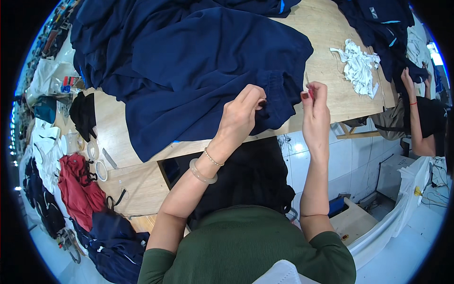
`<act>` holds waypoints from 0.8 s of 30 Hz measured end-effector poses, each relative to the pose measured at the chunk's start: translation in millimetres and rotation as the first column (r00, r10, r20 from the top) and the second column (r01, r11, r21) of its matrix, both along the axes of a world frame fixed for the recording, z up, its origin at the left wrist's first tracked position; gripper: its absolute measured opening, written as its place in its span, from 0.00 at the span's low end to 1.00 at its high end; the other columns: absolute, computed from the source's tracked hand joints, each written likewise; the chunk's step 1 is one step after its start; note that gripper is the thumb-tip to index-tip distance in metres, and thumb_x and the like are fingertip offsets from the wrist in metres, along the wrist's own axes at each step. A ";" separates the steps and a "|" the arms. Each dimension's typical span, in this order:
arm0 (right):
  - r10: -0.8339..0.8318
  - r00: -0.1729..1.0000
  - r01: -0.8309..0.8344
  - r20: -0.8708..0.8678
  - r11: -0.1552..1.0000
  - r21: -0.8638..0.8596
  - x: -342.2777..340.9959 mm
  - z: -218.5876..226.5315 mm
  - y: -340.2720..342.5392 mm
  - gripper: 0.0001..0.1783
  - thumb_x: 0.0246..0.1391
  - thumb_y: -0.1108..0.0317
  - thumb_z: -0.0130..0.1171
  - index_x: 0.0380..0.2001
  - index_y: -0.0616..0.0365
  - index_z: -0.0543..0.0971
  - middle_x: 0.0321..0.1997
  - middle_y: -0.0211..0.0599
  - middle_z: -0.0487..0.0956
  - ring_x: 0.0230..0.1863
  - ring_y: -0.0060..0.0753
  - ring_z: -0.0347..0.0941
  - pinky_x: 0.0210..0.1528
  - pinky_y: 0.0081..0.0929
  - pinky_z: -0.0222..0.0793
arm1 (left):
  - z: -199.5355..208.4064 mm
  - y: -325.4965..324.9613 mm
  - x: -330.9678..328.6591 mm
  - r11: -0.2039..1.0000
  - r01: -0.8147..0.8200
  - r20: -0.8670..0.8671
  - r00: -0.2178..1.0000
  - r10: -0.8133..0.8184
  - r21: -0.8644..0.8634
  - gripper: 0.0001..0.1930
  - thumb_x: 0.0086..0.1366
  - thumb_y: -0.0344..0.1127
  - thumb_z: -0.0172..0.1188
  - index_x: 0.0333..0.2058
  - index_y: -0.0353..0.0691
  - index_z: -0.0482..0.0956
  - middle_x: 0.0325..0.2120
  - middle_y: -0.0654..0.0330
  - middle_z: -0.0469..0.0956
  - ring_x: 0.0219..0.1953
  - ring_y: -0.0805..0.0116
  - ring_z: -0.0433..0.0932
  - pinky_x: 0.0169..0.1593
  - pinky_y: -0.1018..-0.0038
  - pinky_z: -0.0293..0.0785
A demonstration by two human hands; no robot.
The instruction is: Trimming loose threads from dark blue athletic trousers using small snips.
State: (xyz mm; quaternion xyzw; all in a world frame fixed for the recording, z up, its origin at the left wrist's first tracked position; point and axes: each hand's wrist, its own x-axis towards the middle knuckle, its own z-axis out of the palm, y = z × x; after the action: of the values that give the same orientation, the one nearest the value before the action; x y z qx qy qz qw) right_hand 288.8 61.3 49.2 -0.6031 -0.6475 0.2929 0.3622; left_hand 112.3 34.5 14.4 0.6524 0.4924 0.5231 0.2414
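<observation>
A navy garment (pixel 189 61) with a gathered elastic waistband (pixel 279 97) lies spread over the wooden table in front of me. My left hand (pixel 243 112) is closed at the waistband, thumb and fingers pinching the navy cloth. To the right of the waistband, my right hand (pixel 315 106) is raised at the table's near edge, its fingers closed round a small red-handled tool (pixel 310 93). A thin metal tip points up from that tool, apart from the cloth; most of the handle is hidden by my fingers.
White cloth scraps (pixel 359 66) lie on the table (pixel 321 28) at right. Further right, a co-worker's hands (pixel 407 80) handle dark cloth. Tape rolls (pixel 101 170), a flat blade-like piece (pixel 110 158) and a red bag-like bundle (pixel 78 187) sit at left. A white sheet (pixel 402 203) hangs lower right.
</observation>
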 end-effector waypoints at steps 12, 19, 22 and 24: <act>0.168 0.913 -0.269 0.371 0.933 0.240 5.7 11.5 -15.4 0.09 0.43 0.69 0.66 0.29 0.59 0.79 0.31 0.30 0.75 0.37 0.36 0.64 0.42 0.31 0.58 | 1.2 5.2 2.6 0.999 -0.043 -0.112 0.993 0.044 0.005 0.03 0.66 0.20 0.49 0.33 0.31 0.72 0.28 0.52 0.81 0.30 0.61 0.82 0.34 0.76 0.78; 0.151 0.874 -0.301 0.462 0.914 0.272 -3.2 17.6 -13.5 0.10 0.42 0.67 0.67 0.29 0.57 0.79 0.30 0.28 0.74 0.38 0.36 0.64 0.41 0.32 0.57 | 0.0 4.7 2.9 0.998 -0.066 -0.135 0.988 0.068 0.016 0.03 0.65 0.21 0.51 0.32 0.32 0.72 0.27 0.53 0.80 0.27 0.61 0.81 0.31 0.75 0.76; 0.141 0.861 -0.304 0.489 0.913 0.272 -5.1 18.3 -13.5 0.10 0.42 0.68 0.67 0.29 0.57 0.79 0.29 0.28 0.74 0.38 0.36 0.64 0.41 0.32 0.57 | 1.3 4.4 3.2 0.998 -0.065 -0.142 0.988 0.068 0.021 0.03 0.65 0.21 0.52 0.31 0.32 0.73 0.26 0.54 0.80 0.27 0.61 0.81 0.31 0.76 0.76; 0.132 0.852 -0.310 0.507 0.907 0.285 -7.3 17.5 -13.3 0.10 0.42 0.68 0.67 0.29 0.57 0.79 0.29 0.29 0.74 0.38 0.36 0.64 0.41 0.32 0.57 | 1.8 4.3 3.4 0.998 -0.068 -0.146 0.987 0.069 0.017 0.03 0.65 0.21 0.52 0.31 0.32 0.73 0.26 0.54 0.80 0.27 0.61 0.81 0.30 0.76 0.75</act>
State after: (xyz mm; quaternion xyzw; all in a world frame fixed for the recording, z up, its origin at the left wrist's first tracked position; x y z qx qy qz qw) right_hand 281.5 48.0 66.7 -0.5006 -0.8246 0.0536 0.2582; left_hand 115.6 38.8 16.2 0.6731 0.5278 0.4848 0.1825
